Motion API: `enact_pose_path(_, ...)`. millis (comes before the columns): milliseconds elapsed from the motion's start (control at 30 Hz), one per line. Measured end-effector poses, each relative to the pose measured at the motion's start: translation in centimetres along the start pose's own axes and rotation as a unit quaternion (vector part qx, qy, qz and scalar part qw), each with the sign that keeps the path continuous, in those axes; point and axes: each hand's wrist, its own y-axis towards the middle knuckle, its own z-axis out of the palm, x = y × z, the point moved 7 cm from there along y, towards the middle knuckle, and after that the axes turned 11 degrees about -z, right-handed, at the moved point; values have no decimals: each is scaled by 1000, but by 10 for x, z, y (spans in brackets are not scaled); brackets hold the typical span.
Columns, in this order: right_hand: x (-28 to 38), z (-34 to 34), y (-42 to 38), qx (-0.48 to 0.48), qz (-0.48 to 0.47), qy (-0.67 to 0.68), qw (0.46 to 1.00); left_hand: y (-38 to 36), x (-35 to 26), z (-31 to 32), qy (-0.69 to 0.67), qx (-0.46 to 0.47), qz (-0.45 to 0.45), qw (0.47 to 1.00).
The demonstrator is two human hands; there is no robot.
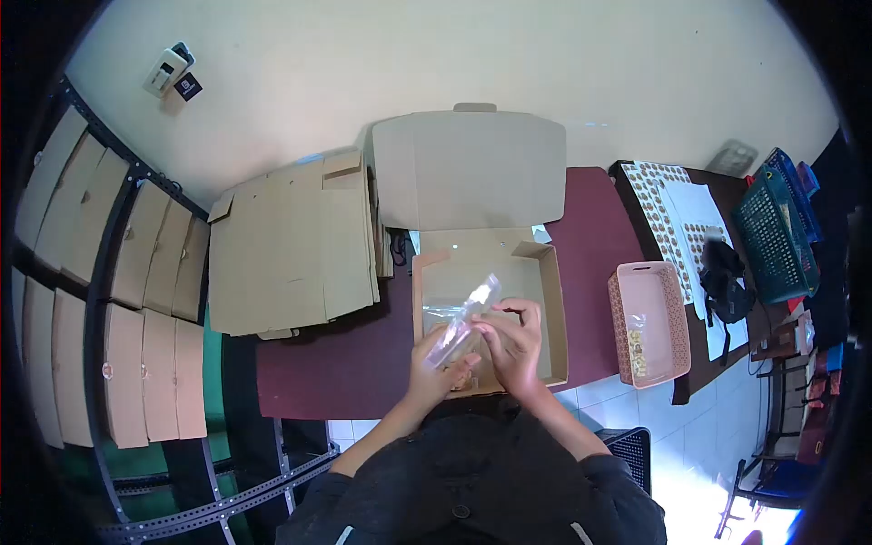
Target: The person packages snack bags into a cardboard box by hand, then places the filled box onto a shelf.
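My left hand (438, 365) is closed around the lower end of a clear, shiny plastic packet (465, 320), which is held tilted above an open cardboard box (556, 318). The fingers of my right hand (514, 338) are bent and pinched at the packet's right side, near its middle. What the packet contains is too small and glary to make out. The box's lid (468, 173) stands up at the back. Another clear plastic piece (440, 313) lies inside the box, partly hidden by my left hand and the packet.
Flattened cardboard boxes (291, 245) are stacked left on the maroon table (590, 218). A pink basket (677, 318) with small packets stands at the right. Beyond it are sticker sheets (668, 204), a black bag (725, 283) and a green basket (772, 241). Shelved boxes (150, 372) line the left.
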Motion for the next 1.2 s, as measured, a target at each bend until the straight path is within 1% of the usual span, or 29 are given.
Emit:
enact_pose_path(67, 1, 1, 4, -2, -2, -22, 1000, -4, 15, 0, -2, -31, -105, 994)
enact_pose_path(100, -6, -4, 3, -65, 35, 26, 997, -2, 8, -1, -23, -48, -35, 998)
enact_pose_path(133, -12, -7, 2, -128, 72, 75, 986, -3, 8, -2, -23, -49, -34, 998)
enact_pose_path(167, -15, -10, 3, -172, 97, 94, 976, -3, 6, -4, -9, -44, -28, 999)
enact_pose_path(200, -19, -13, 1, -172, 98, 94, 976, -3, 3, -4, 6, -37, -23, 999)
enact_pose_path(233, -39, 1, -9, -90, 210, 221, 948, -3, 4, -5, -4, -48, -31, 998)
enact_pose_path(267, -47, 19, -22, -4, 313, 340, 887, -2, 5, -6, -5, -48, -32, 998)
enact_pose_path(300, -48, 20, -25, -12, 336, 351, 874, 1, 9, -8, 0, -49, -53, 997)
enact_pose_path(367, -43, 15, -22, -7, 328, 339, 881, 6, 17, -12, -14, -44, -88, 995)
enact_pose_path(467, -41, 10, -20, 9, 333, 317, 888, 10, 11, -15, 21, -42, -84, 995)
enact_pose_path(500, -44, 11, -22, 19, 330, 313, 890, 13, 16, -15, -31, -22, -107, 994)
enact_pose_path(533, -45, 11, -21, 29, 326, 309, 893, 14, 17, -18, -32, -23, -106, 994)
enact_pose_path(600, -38, 7, -17, 40, 322, 316, 891, 16, 11, -15, -69, 54, -92, 992)
enact_pose_path(633, -34, 7, -15, 51, 319, 324, 889, 15, 12, -18, -26, 84, -101, 991)
enact_pose_path(667, -36, 6, -16, 54, 319, 324, 889, 15, 9, -24, -27, 81, -101, 991)
enact_pose_path(733, -41, 7, -22, 68, 322, 350, 877, 13, 5, -20, -6, 147, -150, 978)
enact_pose_path(767, -44, 8, -24, 70, 310, 356, 879, 13, 1, -20, -8, 145, -149, 978)
enact_pose_path(800, -47, 7, -25, 73, 310, 356, 879, 12, -3, -17, -22, 162, -149, 975)
enact_pose_path(833, -49, 7, -26, 53, 327, 397, 856, 11, -5, -15, -36, 178, -148, 972)
enact_pose_path(867, -52, 8, -27, 33, 343, 437, 831, 13, -5, -14, -38, 177, -148, 972)
enact_pose_path(900, -57, 10, -29, 17, 366, 445, 817, 15, -4, -12, -97, 166, -152, 969)
enact_pose_path(933, -57, 11, -28, 19, 367, 444, 817, 16, -2, -9, -158, 156, -156, 963)
enact_pose_path(967, -57, 14, -27, 25, 365, 426, 827, 17, 2, -4, -160, 155, -156, 962)
enact_pose_path(1000, -55, 17, -27, 30, 362, 408, 837, 21, 3, -8, -162, 100, -112, 975)
enact_pose_path(1033, -49, 18, -24, 29, 340, 357, 870, 23, 1, -14, -162, 46, -69, 983)
enact_pose_path(1067, -43, 20, -20, 91, 315, 286, 900, 21, 3, -11, -164, 49, -70, 983)
enact_pose_path(1133, -29, 23, -14, 102, 250, 287, 919, 14, 9, -18, -44, -51, -77, 995)
enact_pose_path(1200, -29, 20, -15, 103, 270, 299, 910, 13, 7, -16, -45, -57, -71, 995)
